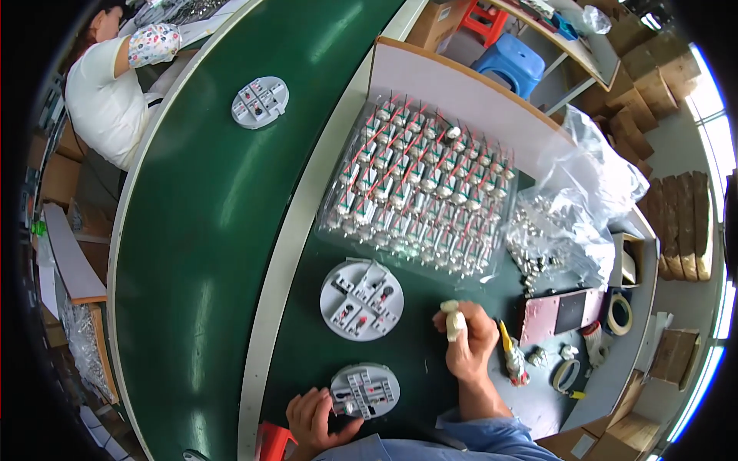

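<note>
My left hand (314, 421) is at the near left rim of a round grey plastic base (377, 376), its fingers curled and thumb against the edge. Small black, red and metal parts sit in the base's compartments. My right hand (472, 342) is closed above the green bench, with pale finger covers on its thumb and forefinger; anything pinched there is hidden. Just beyond the first base lies a second round grey base (333, 311). Farther off, a clear plastic tray (329, 223) holds rows of silver motor-like parts (430, 180) with red and green wires.
On the left runs a green conveyor belt (200, 230) carrying another round base (260, 102); a person (108, 107) sits beyond. At right are a clear bag (588, 200), loose metal parts (534, 238), a yellow-tipped tool (507, 342), tape rolls (618, 311) and a pink board (542, 317).
</note>
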The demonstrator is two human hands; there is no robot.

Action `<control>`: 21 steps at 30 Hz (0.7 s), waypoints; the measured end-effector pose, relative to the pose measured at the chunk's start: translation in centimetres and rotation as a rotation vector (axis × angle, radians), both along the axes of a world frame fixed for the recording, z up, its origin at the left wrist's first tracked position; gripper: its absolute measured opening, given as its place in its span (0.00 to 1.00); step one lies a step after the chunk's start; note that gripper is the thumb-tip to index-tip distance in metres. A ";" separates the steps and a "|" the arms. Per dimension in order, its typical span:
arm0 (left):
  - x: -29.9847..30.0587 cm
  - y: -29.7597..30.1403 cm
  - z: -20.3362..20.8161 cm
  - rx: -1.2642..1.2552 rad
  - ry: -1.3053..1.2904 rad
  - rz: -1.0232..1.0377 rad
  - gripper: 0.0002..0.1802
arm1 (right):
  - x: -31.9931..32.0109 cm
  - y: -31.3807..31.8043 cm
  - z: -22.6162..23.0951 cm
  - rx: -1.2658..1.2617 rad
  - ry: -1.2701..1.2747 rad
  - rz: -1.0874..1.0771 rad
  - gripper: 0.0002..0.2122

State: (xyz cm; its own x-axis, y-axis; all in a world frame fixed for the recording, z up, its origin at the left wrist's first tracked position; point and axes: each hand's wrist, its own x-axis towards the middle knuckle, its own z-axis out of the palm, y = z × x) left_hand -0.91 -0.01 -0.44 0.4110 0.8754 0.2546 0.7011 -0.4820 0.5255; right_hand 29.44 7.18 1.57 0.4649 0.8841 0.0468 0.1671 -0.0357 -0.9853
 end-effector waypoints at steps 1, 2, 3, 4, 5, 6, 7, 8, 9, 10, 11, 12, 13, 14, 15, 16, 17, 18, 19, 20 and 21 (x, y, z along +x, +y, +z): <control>-0.5 -0.1 -0.3 0.033 0.008 -0.012 0.39 | -0.1 0.0 -0.1 0.001 0.002 -0.003 0.08; -0.8 0.1 -0.5 0.064 0.010 -0.032 0.40 | 0.0 0.0 0.0 -0.004 0.009 -0.004 0.08; -1.0 0.2 -0.8 0.096 0.011 -0.051 0.41 | 0.0 -0.1 0.0 -0.003 0.010 -0.009 0.07; -1.1 0.4 -1.0 0.130 0.012 -0.072 0.43 | 0.1 -0.1 0.0 -0.001 0.010 -0.016 0.07; -1.0 0.4 -0.9 0.124 0.018 -0.073 0.43 | 0.2 -0.1 -0.1 -0.006 0.016 -0.017 0.07; -0.9 0.6 -0.7 0.125 0.015 -0.068 0.43 | 0.2 -0.1 -0.1 0.000 0.008 -0.007 0.07; -0.7 0.7 -0.4 0.127 0.010 -0.064 0.43 | 0.3 -0.1 -0.1 0.006 -0.002 0.000 0.07; -0.6 0.8 -0.3 0.130 0.005 -0.062 0.43 | 0.4 -0.1 -0.1 0.013 -0.013 0.006 0.07; -0.5 0.9 -0.3 0.133 -0.002 -0.062 0.43 | 0.5 -0.1 -0.2 0.021 -0.025 0.011 0.06; -0.6 0.9 -0.6 0.132 -0.003 -0.071 0.43 | 0.6 -0.1 -0.2 0.020 -0.026 0.001 0.06; -0.8 0.6 -1.1 0.155 -0.015 -0.063 0.42 | 0.6 -0.2 -0.2 0.015 -0.016 0.009 0.06; -1.0 0.3 -1.7 0.179 -0.027 -0.056 0.42 | 0.6 -0.2 -0.2 0.012 -0.007 0.015 0.07; -1.2 0.0 -2.4 0.204 -0.042 -0.049 0.42 | 0.7 -0.3 -0.2 0.010 0.000 0.021 0.07; -1.3 -0.3 -3.0 0.229 -0.057 -0.042 0.42 | 0.8 -0.3 -0.1 0.009 0.007 0.026 0.07; -1.5 -0.5 -3.4 0.231 -0.060 -0.055 0.42 | 0.9 -0.3 -0.2 0.011 0.005 0.013 0.07; -1.5 -0.7 -3.7 0.252 -0.064 -0.043 0.42 | 0.9 -0.3 -0.2 0.012 0.007 0.026 0.08; -1.6 -0.9 -4.1 0.272 -0.068 -0.031 0.41 | 1.0 -0.2 -0.2 0.012 0.009 0.039 0.08; -1.6 -1.1 -4.4 0.291 -0.073 -0.018 0.41 | 1.0 -0.2 -0.1 0.011 0.010 0.051 0.08; -1.7 -1.1 -4.7 0.310 -0.078 -0.005 0.41 | 1.0 -0.2 -0.1 0.011 0.011 0.065 0.08; -1.7 -1.0 -4.9 0.311 -0.084 -0.014 0.41 | 1.1 -0.3 -0.1 0.012 0.007 0.055 0.08; -1.8 -0.9 -5.2 0.322 -0.089 -0.018 0.41 | 1.2 -0.3 -0.1 0.011 0.006 0.058 0.08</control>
